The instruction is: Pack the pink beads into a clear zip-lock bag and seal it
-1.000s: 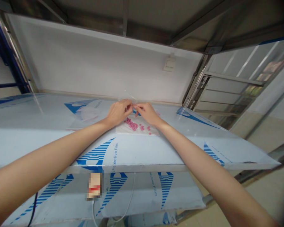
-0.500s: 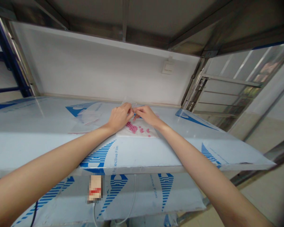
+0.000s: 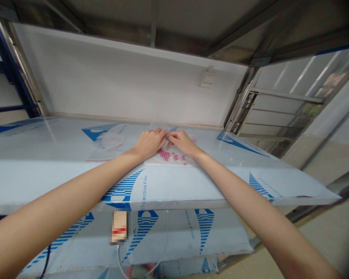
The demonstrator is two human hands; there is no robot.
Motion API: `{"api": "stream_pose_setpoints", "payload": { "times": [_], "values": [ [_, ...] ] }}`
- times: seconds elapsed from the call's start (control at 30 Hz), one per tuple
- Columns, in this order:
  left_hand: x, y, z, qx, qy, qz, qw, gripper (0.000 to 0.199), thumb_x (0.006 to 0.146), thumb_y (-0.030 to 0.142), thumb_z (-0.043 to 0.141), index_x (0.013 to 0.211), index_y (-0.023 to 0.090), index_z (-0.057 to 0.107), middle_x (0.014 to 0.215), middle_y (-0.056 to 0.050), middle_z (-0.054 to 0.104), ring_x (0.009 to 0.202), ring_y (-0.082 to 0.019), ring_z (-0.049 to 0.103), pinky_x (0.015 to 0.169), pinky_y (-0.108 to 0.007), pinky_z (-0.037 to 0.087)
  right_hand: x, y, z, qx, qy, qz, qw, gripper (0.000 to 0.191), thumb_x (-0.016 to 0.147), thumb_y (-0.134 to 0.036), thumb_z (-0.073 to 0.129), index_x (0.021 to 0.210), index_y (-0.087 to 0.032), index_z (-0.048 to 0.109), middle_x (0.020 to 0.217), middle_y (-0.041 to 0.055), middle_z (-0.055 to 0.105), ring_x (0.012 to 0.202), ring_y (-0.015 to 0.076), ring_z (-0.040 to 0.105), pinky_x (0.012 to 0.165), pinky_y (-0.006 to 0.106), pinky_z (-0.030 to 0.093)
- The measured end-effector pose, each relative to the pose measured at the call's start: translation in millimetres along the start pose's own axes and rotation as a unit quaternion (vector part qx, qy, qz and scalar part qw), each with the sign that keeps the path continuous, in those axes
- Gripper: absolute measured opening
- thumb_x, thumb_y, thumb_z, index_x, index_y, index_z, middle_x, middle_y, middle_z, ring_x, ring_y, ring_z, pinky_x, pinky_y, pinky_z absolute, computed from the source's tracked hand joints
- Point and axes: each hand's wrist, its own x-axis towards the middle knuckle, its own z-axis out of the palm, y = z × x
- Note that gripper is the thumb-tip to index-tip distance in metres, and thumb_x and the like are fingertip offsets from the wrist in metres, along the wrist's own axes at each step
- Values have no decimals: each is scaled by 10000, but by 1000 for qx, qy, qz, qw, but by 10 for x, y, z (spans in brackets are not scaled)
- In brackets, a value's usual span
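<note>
At the far left, a big board in white and blue protective film point(image 3: 40, 170) runs across the shelf. On it, at 9 o'clock from the hands, lies a soft, flat plastic bag point(image 3: 109, 141).

Next comes the left hand point(image 3: 149, 144). It is closed in a small pinch, and its fingers point(image 3: 161, 134) meet the top of a thin clear plastic bag point(image 3: 159, 126). The bag sticks up at 12 o'clock from the hands. It is so clear that its edges are hard to see.

The right hand point(image 3: 182, 142) comes in from the other side and pinches the same bag, so the two hands nearly touch. Its thumb points down toward the beads.

Small pink beads point(image 3: 164, 155) sit at 6 o'clock from the hands, on a pale, see-through sheet. Their long line runs from left to right. The thick clump lies just under the left hand, and a few loose beads spread out below the right hand. The right thumb is the closest part to them. I cannot tell if the beads are inside a bag.

At 6 o'clock, lower down, a blurred block point(image 3: 119, 227) sits on the board's edge, and a white cord point(image 3: 163, 248) hangs below.
</note>
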Motion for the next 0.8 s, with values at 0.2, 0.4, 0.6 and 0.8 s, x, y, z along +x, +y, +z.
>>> {"api": "stream_pose_setpoints", "payload": {
  "times": [0.2, 0.4, 0.6, 0.8],
  "values": [
    [23, -32, -22, -6, 6, -12, 1000, 276, 941, 266, 350, 993, 153, 597, 949, -90, 649, 772, -184, 629, 639, -259, 381, 9, -92, -24, -130, 53, 8, 990, 326, 898, -259, 462, 726, -136, 709, 610, 28, 680, 582, 133, 599, 574, 212, 352],
    [7, -51, -36, 20, 47, -26, 998, 272, 930, 283, 365, 912, 171, 613, 857, -73, 646, 773, -190, 627, 675, -269, 417, -49, -37, -93, -162, 108, 36, 980, 298, 899, -310, 482, 939, -184, 750, 557, 1, 654, 555, 138, 585, 576, 222, 349],
    [34, -148, 14, -7, 123, 100, 987, 391, 895, 397, 453, 1185, 145, 529, 1270, -149, 533, 1202, -285, 479, 1068, -477, 307, -38, -69, -84, -160, 148, 30, 976, 280, 884, -280, 482, 883, -186, 745, 575, 10, 660, 584, 150, 610, 620, 233, 380],
    [70, -271, 133, 22, 110, 207, 972, 687, 897, 440, 468, 1463, 147, 212, 1510, -165, 305, 1398, -317, 249, 1121, -614, -42, -45, -130, -100, -194, 132, 55, 970, 252, 837, -265, 504, 787, -173, 733, 562, 13, 645, 587, 153, 585, 578, 232, 344]
  ]
}}
